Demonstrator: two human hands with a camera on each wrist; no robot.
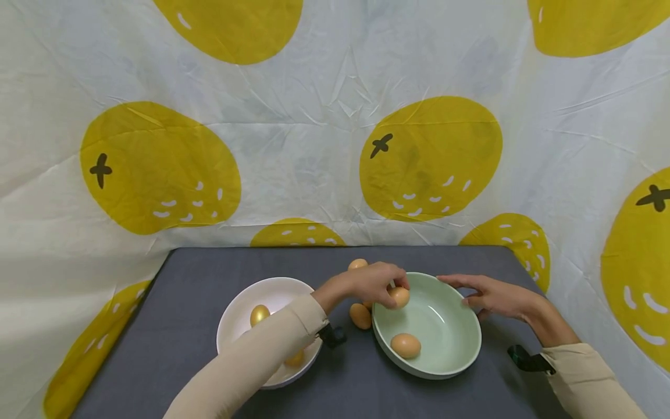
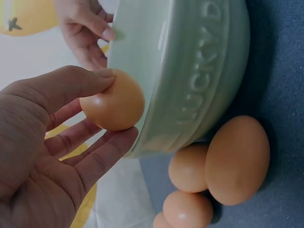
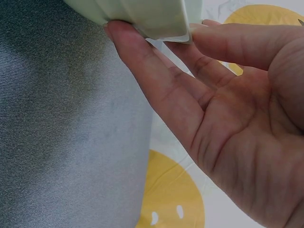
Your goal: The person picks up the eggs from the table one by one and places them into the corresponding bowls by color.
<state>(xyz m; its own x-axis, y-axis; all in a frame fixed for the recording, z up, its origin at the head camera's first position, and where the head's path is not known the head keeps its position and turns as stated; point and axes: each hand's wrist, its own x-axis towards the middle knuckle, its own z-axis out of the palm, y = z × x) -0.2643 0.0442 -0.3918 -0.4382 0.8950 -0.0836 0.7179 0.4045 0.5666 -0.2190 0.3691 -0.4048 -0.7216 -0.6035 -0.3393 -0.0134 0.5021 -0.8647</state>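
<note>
Beige sleeve (image 1: 251, 364) foremost | left hand (image 1: 370, 284) — pinching egg (image 1: 400, 298) near green bowl (image 1: 442, 334) rim | right hand (image 1: 497, 297) — gripping bowl

Eggs (image 1: 360, 316) lie between the left bowl (image 1: 228, 317) and right bowl (image 1: 451, 327)

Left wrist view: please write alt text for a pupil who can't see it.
The left-hand grip holds a brown egg by the rim of a pale green bowl, whose far side the right-hand grip touches. More eggs lie beside the bowl on dark cloth.
</note>
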